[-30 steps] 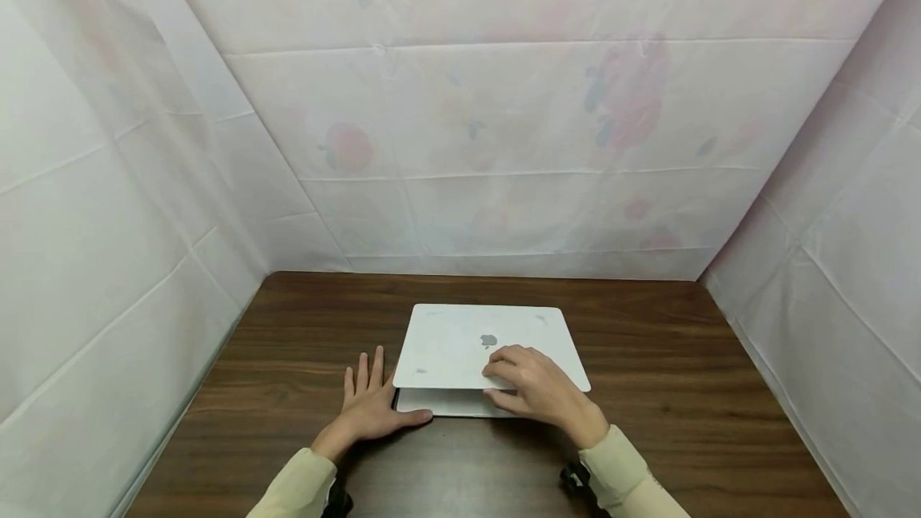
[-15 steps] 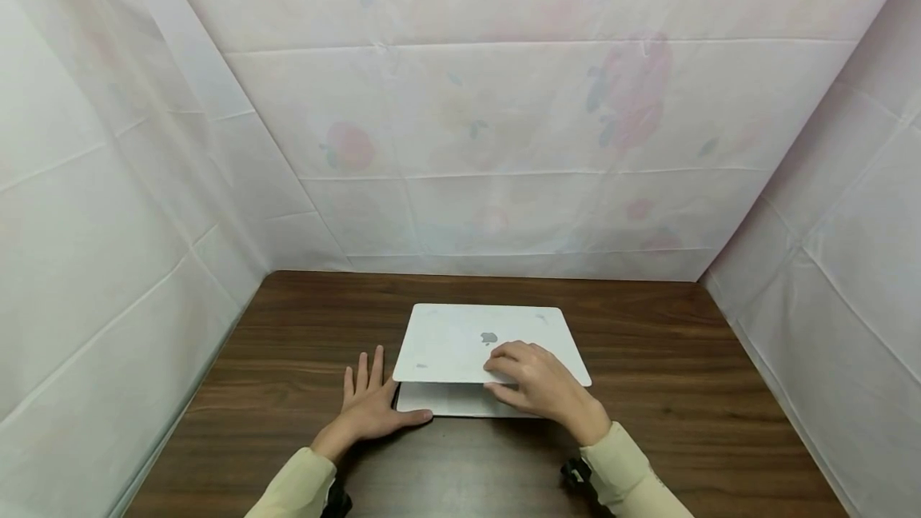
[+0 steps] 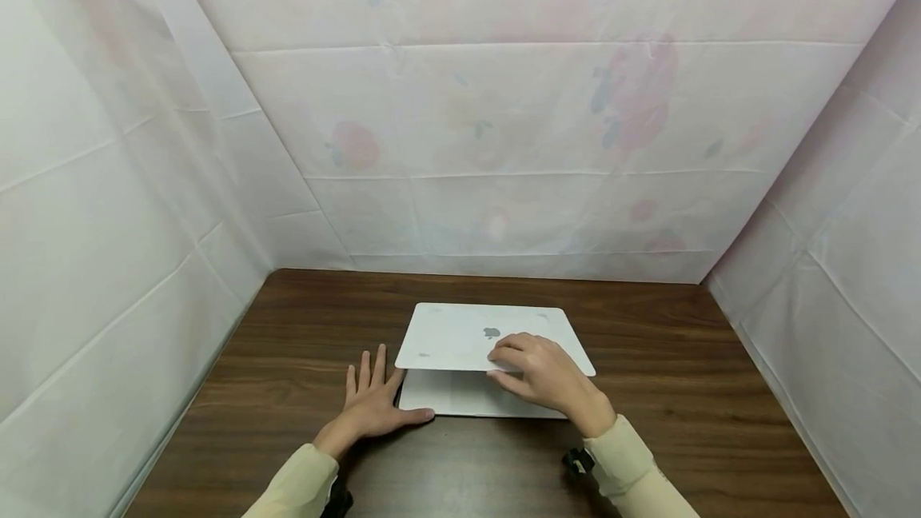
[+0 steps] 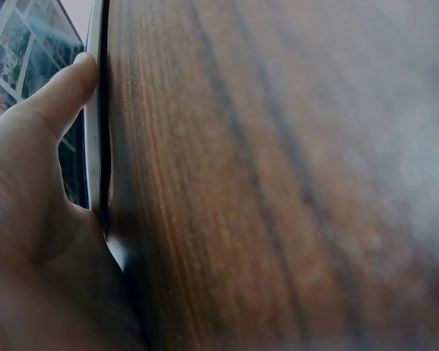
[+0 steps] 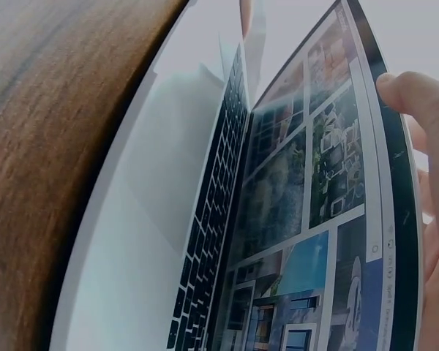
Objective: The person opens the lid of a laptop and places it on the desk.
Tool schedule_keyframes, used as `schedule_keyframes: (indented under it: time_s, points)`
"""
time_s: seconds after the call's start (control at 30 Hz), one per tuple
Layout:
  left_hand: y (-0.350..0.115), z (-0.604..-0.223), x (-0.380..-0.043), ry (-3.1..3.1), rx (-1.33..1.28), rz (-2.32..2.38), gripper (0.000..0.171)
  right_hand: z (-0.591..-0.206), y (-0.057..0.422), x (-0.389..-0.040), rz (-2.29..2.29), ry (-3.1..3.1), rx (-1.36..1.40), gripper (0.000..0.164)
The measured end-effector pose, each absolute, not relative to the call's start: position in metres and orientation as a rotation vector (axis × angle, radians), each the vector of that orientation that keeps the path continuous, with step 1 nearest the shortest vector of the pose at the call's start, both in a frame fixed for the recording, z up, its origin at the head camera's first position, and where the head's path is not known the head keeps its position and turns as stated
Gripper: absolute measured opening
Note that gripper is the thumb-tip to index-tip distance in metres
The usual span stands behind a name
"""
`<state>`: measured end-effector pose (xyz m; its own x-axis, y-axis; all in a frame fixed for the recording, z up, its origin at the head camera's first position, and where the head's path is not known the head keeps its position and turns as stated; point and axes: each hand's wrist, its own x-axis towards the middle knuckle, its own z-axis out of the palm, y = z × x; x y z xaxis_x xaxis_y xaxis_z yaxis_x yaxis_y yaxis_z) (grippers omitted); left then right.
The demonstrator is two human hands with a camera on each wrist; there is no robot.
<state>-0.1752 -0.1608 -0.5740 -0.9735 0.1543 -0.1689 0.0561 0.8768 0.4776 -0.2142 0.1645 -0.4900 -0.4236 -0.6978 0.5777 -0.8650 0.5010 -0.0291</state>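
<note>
A silver laptop (image 3: pixel 449 338) lies on the table with its lid partly raised. My right hand (image 3: pixel 550 378) pinches the lid's front edge, thumb underneath and fingers over the top. In the right wrist view the thumb presses the screen's dark border, beside a lit screen (image 5: pixel 274 194) of picture tiles and a black keyboard (image 5: pixel 216 179). Fingers spread, my left hand (image 3: pixel 370 412) rests at the laptop's left front corner. Its thumb touches the front edge of the base (image 4: pixel 94 146) in the left wrist view.
The dark wooden table (image 3: pixel 669 390) extends around the laptop. White printed cloth (image 3: pixel 532 142) hangs behind it and along both sides. Dark devices, such as the right one (image 3: pixel 578 462), sit at both wrists.
The right hand has lifted the lid's front edge higher and slightly away from the body, widening the gap above the base. The left hand stays in place.
</note>
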Motion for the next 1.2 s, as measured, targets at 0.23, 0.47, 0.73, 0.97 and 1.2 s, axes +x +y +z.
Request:
schedule_keyframes:
  time_s: [0.23,0.47,0.73,0.97,1.2]
  points:
    - [-0.161,-0.574,-0.175,2.838,0.159,0.69,0.125,-0.484,0.164,-0.216,0.407,-2.26,1.251,0.017]
    - [-0.159,-0.575,-0.178,2.835,0.171,0.679,0.127,-0.478,0.167,-0.221,0.427,-2.25,1.241,0.017]
    - [-0.157,-0.576,-0.181,2.844,0.181,0.688,0.129,-0.47,0.17,-0.229,0.461,-2.282,1.246,0.013]
    - [-0.156,-0.574,-0.181,2.851,0.18,0.698,0.129,-0.464,0.17,-0.234,0.499,-2.314,1.259,0.014]
    - [-0.156,-0.574,-0.18,2.844,0.175,0.696,0.128,-0.455,0.17,-0.238,0.551,-2.326,1.299,0.011]
